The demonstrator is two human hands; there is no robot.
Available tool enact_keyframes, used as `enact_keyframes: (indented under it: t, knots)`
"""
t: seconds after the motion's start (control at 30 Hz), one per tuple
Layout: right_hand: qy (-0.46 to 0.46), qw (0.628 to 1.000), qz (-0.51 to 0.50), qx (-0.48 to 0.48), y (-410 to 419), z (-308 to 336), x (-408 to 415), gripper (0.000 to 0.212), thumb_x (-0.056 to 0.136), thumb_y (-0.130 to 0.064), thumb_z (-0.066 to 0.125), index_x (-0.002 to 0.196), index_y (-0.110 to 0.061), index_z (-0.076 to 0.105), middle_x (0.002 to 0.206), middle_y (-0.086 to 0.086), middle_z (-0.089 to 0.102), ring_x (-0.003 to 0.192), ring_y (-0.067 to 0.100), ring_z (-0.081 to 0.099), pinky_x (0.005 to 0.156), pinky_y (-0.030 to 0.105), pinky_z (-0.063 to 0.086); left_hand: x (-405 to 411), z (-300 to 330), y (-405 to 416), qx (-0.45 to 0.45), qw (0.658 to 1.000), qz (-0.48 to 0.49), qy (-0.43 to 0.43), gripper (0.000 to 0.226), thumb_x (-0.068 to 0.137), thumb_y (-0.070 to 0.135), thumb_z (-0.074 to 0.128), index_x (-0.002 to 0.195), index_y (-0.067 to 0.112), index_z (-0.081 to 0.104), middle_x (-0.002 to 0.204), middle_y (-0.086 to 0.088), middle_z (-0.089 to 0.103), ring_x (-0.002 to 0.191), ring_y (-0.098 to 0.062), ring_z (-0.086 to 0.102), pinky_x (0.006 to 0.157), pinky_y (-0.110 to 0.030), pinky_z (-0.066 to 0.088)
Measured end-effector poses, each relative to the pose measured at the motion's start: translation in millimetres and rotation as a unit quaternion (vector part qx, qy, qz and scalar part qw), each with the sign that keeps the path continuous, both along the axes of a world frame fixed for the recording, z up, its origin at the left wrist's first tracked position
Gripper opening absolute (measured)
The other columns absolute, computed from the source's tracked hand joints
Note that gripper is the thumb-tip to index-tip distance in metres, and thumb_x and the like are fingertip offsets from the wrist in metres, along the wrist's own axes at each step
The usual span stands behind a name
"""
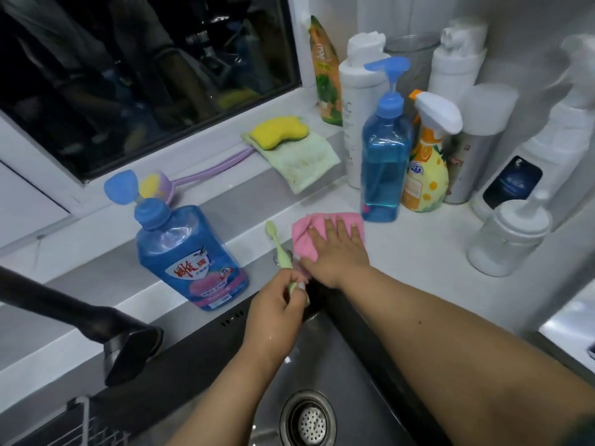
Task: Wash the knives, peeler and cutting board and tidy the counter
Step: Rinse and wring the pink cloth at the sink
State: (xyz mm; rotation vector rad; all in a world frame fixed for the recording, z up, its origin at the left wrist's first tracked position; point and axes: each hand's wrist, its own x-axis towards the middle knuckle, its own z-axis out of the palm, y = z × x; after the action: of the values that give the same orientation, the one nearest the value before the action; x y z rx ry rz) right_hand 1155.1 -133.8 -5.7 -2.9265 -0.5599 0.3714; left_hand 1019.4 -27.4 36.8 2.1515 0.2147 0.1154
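Behind the dark sink's rim, the right hand [335,249] lies flat, fingers straight, pressing a folded pink cloth [325,233] onto the white counter [418,252], while just left the left hand [273,304] grips a pale-green toothbrush [280,252], its handle pointing away.

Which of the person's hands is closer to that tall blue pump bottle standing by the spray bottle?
Right. The right hand lies flat on the pink cloth just in front of the tall blue pump bottle. The left hand, gripping a green toothbrush, is farther off, over the sink edge.
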Motion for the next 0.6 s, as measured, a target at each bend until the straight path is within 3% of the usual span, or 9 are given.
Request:
enact_keyframes:
  t: [0.1,0.23,0.43,0.6]
  knots:
    - [0.004,1.000,0.013,-0.006,18.8,-1.0,22.5,0.080,0.088,-0.070,0.020,0.152,-0.029,-0.007,0.159,0.007,-0.015,0.145,0.028,-0.015,0.115,0.048,-0.011,-0.4,-10.7,5.5,0.018,1.000,0.000,-0.006,0.014,0.089,0.036,0.045,0.089,0.031,0.058,0.076,0.007,0.060,0.072,-0.008,0.056,0.067,-0.030,0.047]
    - [0.000,1.000,0.026,-0.003,30.8,-4.0,39.9,0.072,0.093,-0.063,0.017,0.152,-0.029,-0.006,0.159,0.006,-0.014,0.146,0.026,-0.014,0.116,0.046,-0.010,4.0,-18.9,6.0,0.045,0.999,0.028,-0.012,0.014,0.094,0.026,0.052,0.095,0.040,0.056,0.073,0.008,0.058,0.067,-0.004,0.053,0.061,-0.022,0.041]
    - [-0.008,0.999,0.033,0.029,-1.8,-1.0,15.6,0.060,0.100,-0.046,0.017,0.152,-0.026,-0.003,0.160,0.003,-0.012,0.147,0.020,-0.012,0.117,0.039,-0.009,9.9,-12.4,-2.0,0.010,0.999,0.046,0.001,0.027,0.091,0.025,0.056,0.111,0.039,0.044,0.073,0.004,0.061,0.068,-0.016,0.061,0.067,-0.041,0.052]
    - [-0.017,0.999,-0.017,0.028,-58.4,-0.5,-41.2,0.058,0.100,-0.044,0.015,0.152,-0.027,-0.004,0.160,0.001,-0.011,0.147,0.019,-0.011,0.117,0.038,-0.008,14.8,-5.2,-19.1,0.012,0.999,0.032,0.002,0.031,0.091,0.025,0.058,0.117,0.030,0.043,0.076,0.003,0.061,0.067,-0.013,0.060,0.060,-0.028,0.046]
